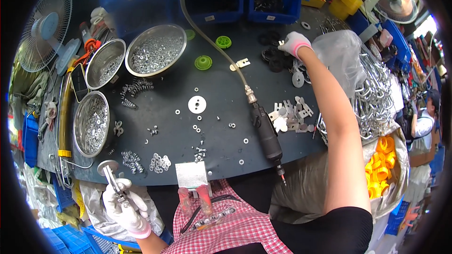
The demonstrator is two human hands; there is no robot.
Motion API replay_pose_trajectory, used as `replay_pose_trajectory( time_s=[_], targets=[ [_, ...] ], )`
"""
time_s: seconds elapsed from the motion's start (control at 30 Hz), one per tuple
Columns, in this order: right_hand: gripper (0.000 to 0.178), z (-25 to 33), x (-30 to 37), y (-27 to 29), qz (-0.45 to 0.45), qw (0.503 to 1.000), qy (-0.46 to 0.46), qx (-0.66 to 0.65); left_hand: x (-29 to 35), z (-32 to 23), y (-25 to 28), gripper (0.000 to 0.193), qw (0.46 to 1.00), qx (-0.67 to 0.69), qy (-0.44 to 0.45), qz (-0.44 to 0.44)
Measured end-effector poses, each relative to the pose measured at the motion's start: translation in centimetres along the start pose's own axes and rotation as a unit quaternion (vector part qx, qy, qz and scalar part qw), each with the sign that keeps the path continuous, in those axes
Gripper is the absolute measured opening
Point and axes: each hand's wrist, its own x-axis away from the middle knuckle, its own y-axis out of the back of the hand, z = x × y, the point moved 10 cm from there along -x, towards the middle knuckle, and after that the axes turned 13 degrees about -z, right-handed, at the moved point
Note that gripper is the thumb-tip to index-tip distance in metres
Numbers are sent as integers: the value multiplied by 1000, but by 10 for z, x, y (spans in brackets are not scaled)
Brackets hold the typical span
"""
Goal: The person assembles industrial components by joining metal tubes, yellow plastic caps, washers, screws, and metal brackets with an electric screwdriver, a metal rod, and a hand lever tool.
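Observation:
My left hand (125,207), in a white glove with a pink cuff, is closed around a metal hook assembly (113,178) with a round disc on its top end. It is held upright off the table's front edge, its lower part hidden by the fingers. My right hand (295,43), gloved the same way, reaches far across the table to a pile of black round discs (275,59). Its fingers are drawn together at the pile, and what they pinch is too small to make out. Beside that hand lie a grey metal disc (298,79) and a clear plastic bag (336,54).
A black power screwdriver (266,134) on a hose lies across the middle. Metal bowls of washers and small parts (155,49) stand left; blue bins (214,7) line the back. Metal hooks (374,94) are heaped right, near flat metal plates (292,115). A pale block (191,175) sits at the front edge.

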Motion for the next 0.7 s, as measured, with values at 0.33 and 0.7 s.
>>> replay_pose_trajectory(
  time_s=[0.33,0.7],
  targets=[
    [21,55,141,44,-52,955,277,-96,-5,-2,9,45,999,32,-24,32],
    [25,115,190,28,-100,907,373,-168,13,5,-10,44,993,96,56,48]
  ],
)
